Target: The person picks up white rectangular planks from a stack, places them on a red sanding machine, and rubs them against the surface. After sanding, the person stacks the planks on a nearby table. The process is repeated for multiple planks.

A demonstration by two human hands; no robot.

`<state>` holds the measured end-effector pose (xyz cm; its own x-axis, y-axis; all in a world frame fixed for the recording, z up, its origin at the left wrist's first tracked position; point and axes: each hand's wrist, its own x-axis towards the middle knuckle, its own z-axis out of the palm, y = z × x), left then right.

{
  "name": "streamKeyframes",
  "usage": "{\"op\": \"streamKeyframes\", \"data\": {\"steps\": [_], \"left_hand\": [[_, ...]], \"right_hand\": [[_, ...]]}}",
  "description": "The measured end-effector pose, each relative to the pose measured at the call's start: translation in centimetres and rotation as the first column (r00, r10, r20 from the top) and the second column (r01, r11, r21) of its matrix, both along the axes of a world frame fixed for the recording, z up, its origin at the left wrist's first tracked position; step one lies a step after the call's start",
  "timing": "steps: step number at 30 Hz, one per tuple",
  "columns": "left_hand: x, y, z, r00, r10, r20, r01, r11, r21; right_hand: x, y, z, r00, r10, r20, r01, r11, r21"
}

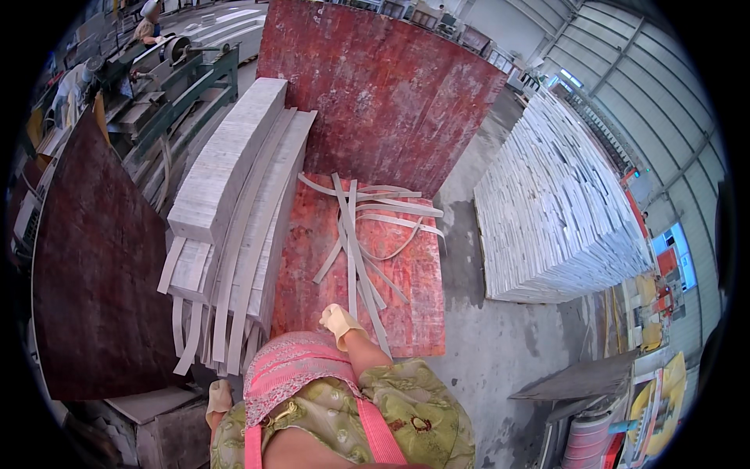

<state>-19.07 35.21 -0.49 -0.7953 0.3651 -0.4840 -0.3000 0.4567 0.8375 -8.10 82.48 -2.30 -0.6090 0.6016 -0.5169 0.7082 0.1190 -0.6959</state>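
Though askew, nearest strips [352, 258] fore-and-aft.

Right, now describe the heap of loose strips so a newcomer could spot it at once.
Find the upright dark-red board at top centre, then drop to the flat, brighter red board at its foot. The heap of loose strips lies there, beyond the right hand. Unlike the neat stack to its left, its pale strips cross at odd angles, some curved.
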Motion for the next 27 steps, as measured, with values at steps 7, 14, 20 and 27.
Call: {"op": "streamKeyframes", "data": {"steps": [7, 14, 20, 27], "left_hand": [[0.4, -1.0, -1.0, 0.996, 0.085, 0.002, -0.085, 0.996, 0.003], [0.0, -1.6, -1.7, 0.997, 0.062, 0.048, -0.063, 0.998, 0.026], [-0.1, -1.6, -2.5, 0.995, 0.067, 0.077, -0.074, 0.993, 0.096], [0.1, -1.3, -2.9, 0.988, 0.141, 0.062, -0.145, 0.987, 0.075]], "right_hand": [[-1.1, -0.4, 1.1, 0.989, 0.142, 0.038, -0.140, 0.989, -0.041], [-2.1, -0.4, 0.6, 0.988, 0.115, 0.103, -0.113, 0.993, -0.018], [-1.6, 0.3, -0.4, 0.970, 0.208, 0.124, -0.212, 0.977, 0.021], [-1.8, -0.6, 2.1, 0.992, 0.068, 0.105, -0.066, 0.997, -0.028]]}}
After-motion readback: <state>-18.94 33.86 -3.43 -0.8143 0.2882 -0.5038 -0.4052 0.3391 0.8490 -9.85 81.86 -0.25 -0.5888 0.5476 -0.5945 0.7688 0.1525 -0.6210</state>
